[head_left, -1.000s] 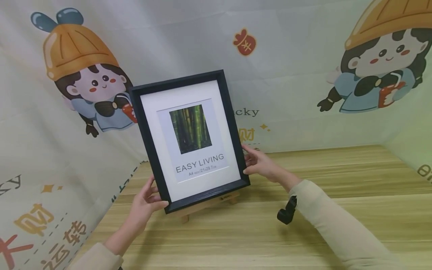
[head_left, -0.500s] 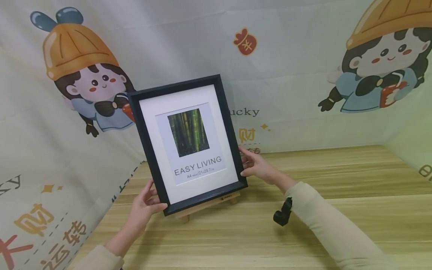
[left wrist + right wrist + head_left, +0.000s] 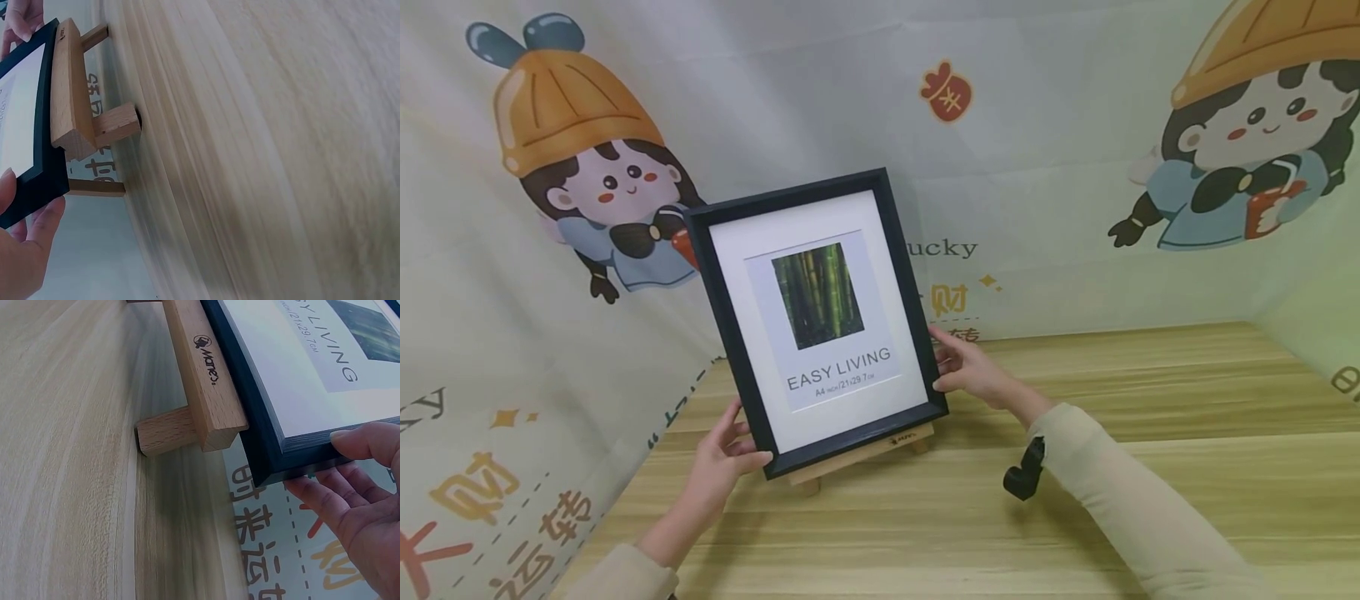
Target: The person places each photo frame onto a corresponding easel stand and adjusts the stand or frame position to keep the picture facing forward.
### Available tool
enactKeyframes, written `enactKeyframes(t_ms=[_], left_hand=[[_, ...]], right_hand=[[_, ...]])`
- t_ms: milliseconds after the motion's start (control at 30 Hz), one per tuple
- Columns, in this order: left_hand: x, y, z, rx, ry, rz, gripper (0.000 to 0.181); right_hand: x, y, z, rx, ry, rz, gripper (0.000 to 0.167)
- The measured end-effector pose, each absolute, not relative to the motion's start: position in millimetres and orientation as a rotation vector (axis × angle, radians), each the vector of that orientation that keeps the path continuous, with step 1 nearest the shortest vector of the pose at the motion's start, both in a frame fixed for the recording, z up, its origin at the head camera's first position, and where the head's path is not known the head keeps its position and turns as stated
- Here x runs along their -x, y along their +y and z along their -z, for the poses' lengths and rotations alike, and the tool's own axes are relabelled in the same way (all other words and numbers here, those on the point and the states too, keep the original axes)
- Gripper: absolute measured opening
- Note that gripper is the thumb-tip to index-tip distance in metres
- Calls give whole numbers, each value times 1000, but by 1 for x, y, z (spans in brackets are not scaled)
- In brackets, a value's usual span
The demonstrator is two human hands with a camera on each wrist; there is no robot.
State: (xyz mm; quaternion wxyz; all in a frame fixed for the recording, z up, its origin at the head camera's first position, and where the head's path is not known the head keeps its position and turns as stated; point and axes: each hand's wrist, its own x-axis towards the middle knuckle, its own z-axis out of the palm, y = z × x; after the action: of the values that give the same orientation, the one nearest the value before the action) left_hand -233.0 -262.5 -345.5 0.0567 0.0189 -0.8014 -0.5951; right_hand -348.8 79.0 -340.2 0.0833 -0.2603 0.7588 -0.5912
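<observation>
A black picture frame [image 3: 917, 333] with a white mat and a bamboo print leans back on a small wooden easel [image 3: 865, 454]. Its bottom edge rests along the easel's ledge [image 3: 209, 375], which carries a printed logo. My left hand [image 3: 718, 454] grips the lower left corner, thumb on the front and fingers around the outer side. On the opposite side my right hand [image 3: 973, 367] holds the lower right edge, its thumb [image 3: 365, 440] on the front rim and its fingers along the side. The frame hides most of the easel's upper part.
The easel stands on a wood-grain table [image 3: 1112, 475]. Behind and to the left hangs a pale printed cloth [image 3: 820, 92] with cartoon figures. A black strap-like piece [image 3: 1024, 471] hangs from the right sleeve.
The frame has come down slightly and shifted a little left onto the easel's ledge, mostly in the first half second. Both hands kept hold, the right moving left with it.
</observation>
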Motion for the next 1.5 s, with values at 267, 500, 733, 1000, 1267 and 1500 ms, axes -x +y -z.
enactKeyframes(t_ms=[267, 500, 733, 1000, 1267, 1500], left_hand=[[236, -261, 344, -42, -2429, 1782, 89], [236, -263, 348, -59, -2440, 1795, 89], [235, -265, 349, -43, -2458, 1774, 88], [236, -266, 352, -35, -2484, 1743, 88], [233, -261, 355, -58, -2505, 1654, 84], [230, -253, 358, -121, -2472, 1639, 83]], right_hand=[[350, 78, 341, 762, 2270, 1779, 88], [353, 77, 343, 747, 2278, 1752, 88], [354, 78, 345, 773, 2243, 1752, 88], [353, 81, 349, 769, 2147, 1780, 84], [351, 79, 359, 741, 2143, 1801, 75], [340, 76, 368, 718, 2179, 1856, 65]])
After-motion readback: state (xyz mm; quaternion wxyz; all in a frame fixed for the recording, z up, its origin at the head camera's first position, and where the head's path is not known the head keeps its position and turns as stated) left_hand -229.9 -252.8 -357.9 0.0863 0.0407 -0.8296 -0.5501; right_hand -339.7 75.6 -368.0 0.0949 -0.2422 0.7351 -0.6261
